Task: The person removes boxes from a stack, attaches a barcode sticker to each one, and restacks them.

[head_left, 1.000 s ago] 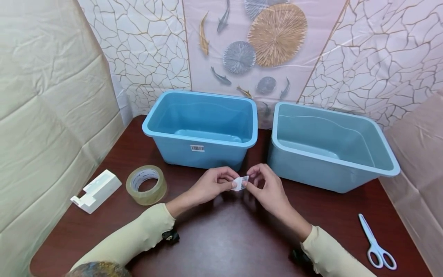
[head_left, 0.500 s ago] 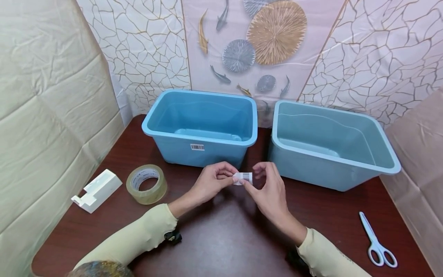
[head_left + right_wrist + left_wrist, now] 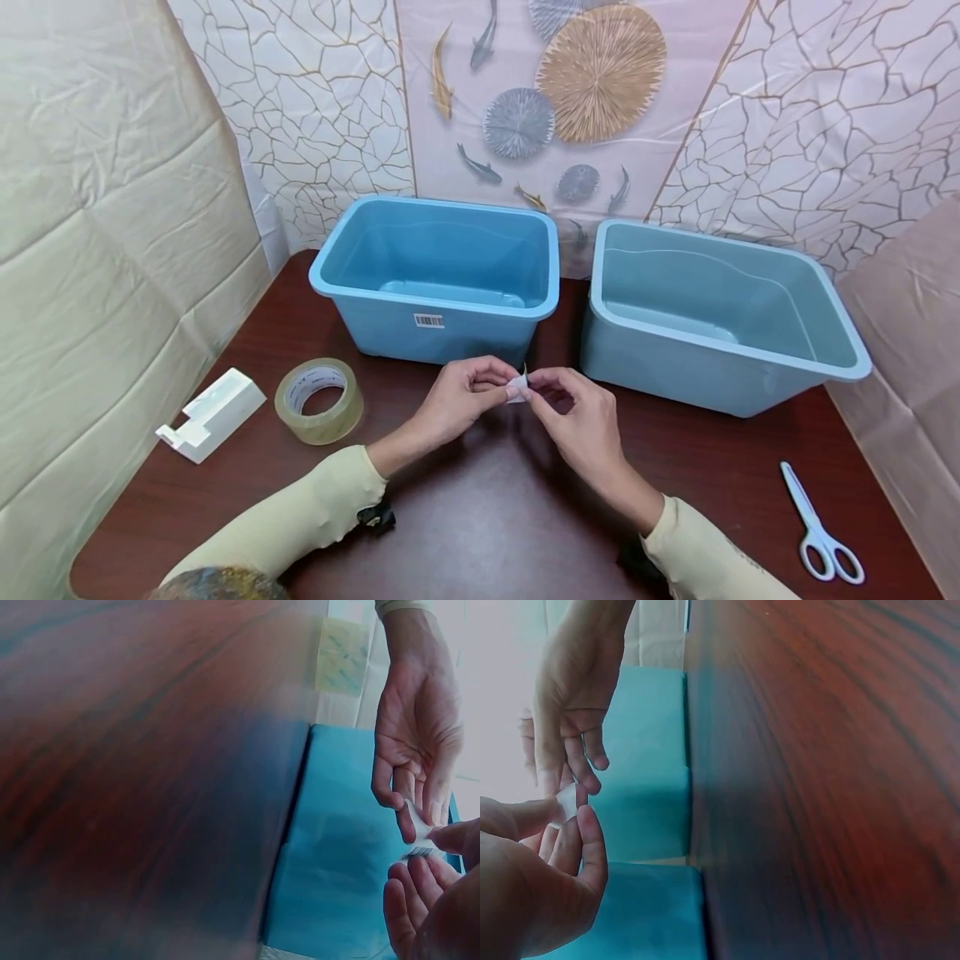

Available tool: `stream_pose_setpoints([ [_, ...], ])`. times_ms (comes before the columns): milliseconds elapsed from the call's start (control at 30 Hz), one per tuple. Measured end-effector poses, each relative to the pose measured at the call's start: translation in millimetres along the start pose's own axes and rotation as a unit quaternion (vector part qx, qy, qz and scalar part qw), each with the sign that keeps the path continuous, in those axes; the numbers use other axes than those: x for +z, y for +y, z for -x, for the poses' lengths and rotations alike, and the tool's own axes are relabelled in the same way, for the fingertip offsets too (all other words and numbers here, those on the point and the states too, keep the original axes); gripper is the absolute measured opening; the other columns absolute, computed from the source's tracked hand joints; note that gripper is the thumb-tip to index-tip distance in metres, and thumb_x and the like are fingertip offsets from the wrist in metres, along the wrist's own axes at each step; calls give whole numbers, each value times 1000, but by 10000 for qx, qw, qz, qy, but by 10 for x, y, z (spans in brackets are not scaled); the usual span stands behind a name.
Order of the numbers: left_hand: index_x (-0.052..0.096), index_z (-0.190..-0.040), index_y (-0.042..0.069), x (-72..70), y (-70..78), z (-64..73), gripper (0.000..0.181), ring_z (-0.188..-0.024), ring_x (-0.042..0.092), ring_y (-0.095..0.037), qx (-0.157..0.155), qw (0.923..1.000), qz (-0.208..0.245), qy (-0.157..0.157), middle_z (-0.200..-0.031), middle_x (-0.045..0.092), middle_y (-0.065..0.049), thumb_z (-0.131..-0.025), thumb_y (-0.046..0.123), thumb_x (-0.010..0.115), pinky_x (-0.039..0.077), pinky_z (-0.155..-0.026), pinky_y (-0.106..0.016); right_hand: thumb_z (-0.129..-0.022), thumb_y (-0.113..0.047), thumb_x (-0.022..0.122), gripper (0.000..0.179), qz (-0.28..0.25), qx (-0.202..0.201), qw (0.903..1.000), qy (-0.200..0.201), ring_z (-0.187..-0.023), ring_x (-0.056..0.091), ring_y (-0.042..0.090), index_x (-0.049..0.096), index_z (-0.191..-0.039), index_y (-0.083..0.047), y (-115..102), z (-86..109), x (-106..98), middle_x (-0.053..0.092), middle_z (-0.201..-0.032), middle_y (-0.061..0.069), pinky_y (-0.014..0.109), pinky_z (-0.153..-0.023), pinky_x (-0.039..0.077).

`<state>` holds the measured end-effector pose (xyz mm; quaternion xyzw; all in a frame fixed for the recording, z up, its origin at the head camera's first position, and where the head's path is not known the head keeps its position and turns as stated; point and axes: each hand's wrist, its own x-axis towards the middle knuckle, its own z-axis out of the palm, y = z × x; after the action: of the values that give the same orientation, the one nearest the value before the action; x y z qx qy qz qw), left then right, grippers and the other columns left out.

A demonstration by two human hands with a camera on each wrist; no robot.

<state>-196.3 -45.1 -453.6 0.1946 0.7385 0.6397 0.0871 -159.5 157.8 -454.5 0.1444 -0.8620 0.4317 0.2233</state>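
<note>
A small white barcode label (image 3: 517, 388) is held up between both hands, over the table in front of the gap between two tubs. My left hand (image 3: 467, 398) pinches its left part between thumb and fingers. My right hand (image 3: 581, 415) has thumb and index finger on the label's other end. In the right wrist view the barcode label (image 3: 418, 827) is bent, with dark bars along its lower edge. Seen from the left wrist, only a white piece of the barcode label (image 3: 567, 807) shows between the fingertips; the rest is hidden.
Behind the hands stand a blue tub (image 3: 442, 333) with a barcode sticker (image 3: 429, 321) on its front and a grey-blue tub (image 3: 675, 367). To the left lie a roll of clear tape (image 3: 318, 402) and a white plastic holder (image 3: 212, 415). White-handled scissors (image 3: 817, 525) lie at the right.
The barcode label has turned and bent between the fingers, so its bars no longer face the head camera. My right fingers lifted off its far edge, then closed in on it again.
</note>
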Motion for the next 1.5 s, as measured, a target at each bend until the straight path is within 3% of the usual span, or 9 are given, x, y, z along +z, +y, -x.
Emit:
stream_pose_setpoints([
  [333,77,-110,11,-3,-43,1,13,-97,77,-12,133,9997,-167,-75,-109,79,-9,-98,13,76,61,-84,-23,-91,-16,85,11,-91,-108,9999,-51,-80,70,5,81,-100,-21,63,9,-2,79,-92,-7,26,-66,59],
  [533,77,-109,11,-39,-69,29,14,-94,77,-11,-72,9994,-343,-5,-108,79,-10,-95,9,78,62,-82,-22,-90,-13,84,10,25,70,9999,-72,-78,67,6,80,-96,-20,98,19,-36,79,-90,-7,34,-65,59],
  [800,74,-111,8,-219,-123,119,16,-84,78,-25,-711,9949,-617,-369,-98,79,-9,-95,6,76,64,-77,-44,-91,-14,83,8,438,462,9975,-319,-77,68,10,78,-94,-20,207,24,-116,79,-88,-5,29,-67,55],
  [933,72,-109,7,-261,-166,146,16,-74,78,-24,-1143,9840,-1056,-870,-92,78,-7,-94,4,76,64,-66,-40,-92,-16,81,6,731,756,9930,-532,-79,68,14,78,-94,-21,229,14,-188,78,-88,-6,26,-68,50],
  [1167,68,-106,8,-259,-207,191,19,-58,71,-9,-980,9489,-2752,-1194,-79,73,2,-91,6,80,58,-59,-30,-93,-16,78,6,895,747,9899,-807,-81,69,15,78,-93,-22,210,0,-276,79,-87,-7,29,-73,53],
  [1233,69,-108,12,-254,-197,196,25,-61,67,-8,-687,9235,-3642,-986,-79,70,5,-88,15,84,55,-61,-32,-93,-16,79,7,904,685,9898,-859,-82,70,15,78,-93,-23,202,-6,-293,79,-88,-8,31,-74,53],
  [1400,64,-102,17,-233,-142,201,40,-69,60,-16,-187,8379,-5439,-414,-83,63,5,-79,35,92,47,-55,-38,-94,-17,79,6,999,569,9891,-925,-86,72,15,78,-95,-22,181,-14,-335,80,-91,-6,37,-79,55],
  [1467,63,-98,19,-215,-111,190,38,-68,60,-15,13,8279,-5603,-255,-83,62,6,-80,40,90,45,-52,-36,-93,-16,79,6,1148,495,9883,-869,-87,72,15,78,-95,-21,171,-18,-351,79,-91,-4,37,-79,55],
  [1500,64,-96,21,-201,-89,179,35,-67,60,-13,118,8311,-5556,-188,-82,62,8,-83,42,89,44,-52,-34,-92,-16,80,6,1252,438,9878,-815,-86,72,15,78,-95,-21,168,-19,-357,79,-91,-4,37,-77,55],
])
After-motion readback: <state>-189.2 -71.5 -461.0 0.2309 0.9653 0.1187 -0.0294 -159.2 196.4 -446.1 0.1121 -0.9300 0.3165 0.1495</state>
